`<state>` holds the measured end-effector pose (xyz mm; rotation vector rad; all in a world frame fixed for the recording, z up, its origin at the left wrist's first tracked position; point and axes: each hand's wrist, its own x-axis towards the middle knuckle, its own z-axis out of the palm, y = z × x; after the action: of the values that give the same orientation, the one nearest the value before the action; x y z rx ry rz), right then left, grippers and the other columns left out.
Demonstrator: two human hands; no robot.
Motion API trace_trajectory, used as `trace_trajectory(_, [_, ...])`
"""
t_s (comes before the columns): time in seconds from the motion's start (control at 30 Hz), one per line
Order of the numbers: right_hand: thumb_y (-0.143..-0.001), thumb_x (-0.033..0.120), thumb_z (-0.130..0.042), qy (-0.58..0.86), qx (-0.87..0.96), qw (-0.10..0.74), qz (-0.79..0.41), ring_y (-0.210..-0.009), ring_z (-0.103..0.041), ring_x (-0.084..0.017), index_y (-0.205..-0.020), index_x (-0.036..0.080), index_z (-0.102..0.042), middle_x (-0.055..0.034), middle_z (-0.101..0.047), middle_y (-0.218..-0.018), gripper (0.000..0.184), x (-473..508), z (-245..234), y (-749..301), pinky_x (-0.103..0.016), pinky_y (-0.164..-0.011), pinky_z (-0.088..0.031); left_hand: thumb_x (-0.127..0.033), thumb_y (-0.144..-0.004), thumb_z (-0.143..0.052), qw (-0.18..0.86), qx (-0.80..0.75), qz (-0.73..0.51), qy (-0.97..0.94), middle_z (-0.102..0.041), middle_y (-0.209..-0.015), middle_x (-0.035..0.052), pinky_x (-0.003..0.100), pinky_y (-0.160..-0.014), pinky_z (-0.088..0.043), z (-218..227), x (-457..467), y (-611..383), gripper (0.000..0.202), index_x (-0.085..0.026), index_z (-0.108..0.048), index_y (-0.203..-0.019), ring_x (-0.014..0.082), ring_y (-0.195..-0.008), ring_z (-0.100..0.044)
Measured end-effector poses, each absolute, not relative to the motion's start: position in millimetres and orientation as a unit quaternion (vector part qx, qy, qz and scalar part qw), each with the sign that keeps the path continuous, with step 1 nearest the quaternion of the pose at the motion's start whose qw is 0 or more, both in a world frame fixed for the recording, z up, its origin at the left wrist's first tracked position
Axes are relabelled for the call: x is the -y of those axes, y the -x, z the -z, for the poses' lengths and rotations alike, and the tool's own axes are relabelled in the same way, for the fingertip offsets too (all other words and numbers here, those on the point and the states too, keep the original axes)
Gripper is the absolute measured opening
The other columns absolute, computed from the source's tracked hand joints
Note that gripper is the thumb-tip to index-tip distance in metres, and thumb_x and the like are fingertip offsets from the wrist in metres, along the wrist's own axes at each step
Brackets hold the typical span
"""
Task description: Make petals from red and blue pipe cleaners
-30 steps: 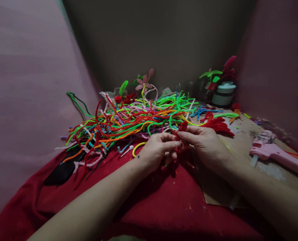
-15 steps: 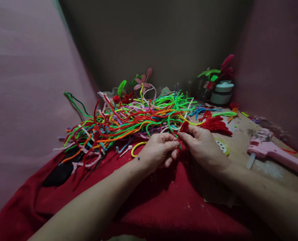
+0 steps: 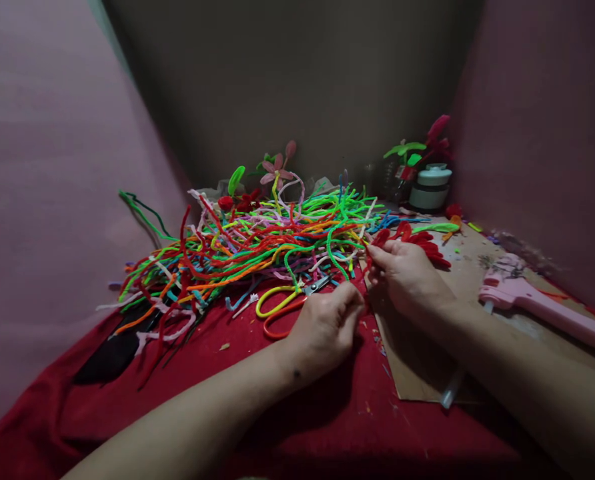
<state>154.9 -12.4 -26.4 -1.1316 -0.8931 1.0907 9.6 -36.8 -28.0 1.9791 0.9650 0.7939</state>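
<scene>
- Head view: shows both bare hands near the middle of the worktop, close to each other but apart.
- Pinches red fuzzy piece between thumb and fingers of right hand, grip narrow, just right of centre, against the right end of the pile behind.
- Curls left hand into a loose fist, back of hand up, fingertips tucked from sight; cannot tell whether anything sits in the grip.
- Lying just beyond left hand, partly covered by it: scissors, one handle loop yellow, the other orange-red, short metal blades toward the pile's edge.
- Spread behind both hands: wide tangled pile of fuzzy stems, mostly green, red and orange, with some pink, white and blue.
- Just behind right hand: bunch of red loops, partly hidden by the hand.
- Beneath right forearm: cardboard sheet, with clear stick at its near edge.
- Farther right: pink glue gun, lying on its side.
- Under the left side: red cloth, with dark flat object partly under the pile.
- Toward the back: pink fuzzy flower above the pile; pale-lidded jar at right.
</scene>
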Motion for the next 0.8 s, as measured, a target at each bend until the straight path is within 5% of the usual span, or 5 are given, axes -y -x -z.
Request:
trace_trajectory(0.27, [-0.067,0.039,-0.065,0.477,0.441,0.575,-0.496,-0.041,-0.038,-0.008,-0.064,0.017,-0.051,0.0045,-0.047,-0.049,0.026,23.5,26.6,-146.6,-0.023,-0.041,-0.027,-0.034,-0.075,-0.060,0.391,-0.412,-0.421,-0.707,-0.053,-0.066,-0.0034,0.018,-0.051,-0.037,21.3,19.4,-9.9,0.018,-0.018,-0.052,-0.076,0.0071,-0.055,-0.047])
trace_trajectory(0.53, [-0.069,0.043,-0.061,0.484,0.523,0.559,-0.425,-0.051,-0.047,-0.012,-0.066,0.017,-0.056,0.0004,-0.057,-0.058,0.026,21.0,32.4,-145.9,-0.024,-0.047,-0.034,-0.027,-0.078,-0.052,0.602,-0.423,-0.303,-0.606,-0.044,-0.044,-0.0080,0.017,-0.032,-0.022,15.0,27.5,-17.9,0.016,-0.018,-0.044,-0.067,0.0041,-0.029,-0.032])
trace_trajectory(0.8, [-0.069,0.037,-0.059,0.495,0.525,0.518,-0.460,-0.039,-0.033,-0.007,-0.057,0.018,-0.047,0.0056,-0.042,-0.043,0.027,27.0,22.0,-144.3,-0.023,-0.040,-0.022,-0.030,-0.074,-0.062,0.415,-0.412,-0.428,-0.689,-0.050,-0.063,-0.0050,0.017,-0.049,-0.034,16.0,10.3,-3.6,0.018,-0.017,-0.052,-0.082,0.0065,-0.053,-0.044])
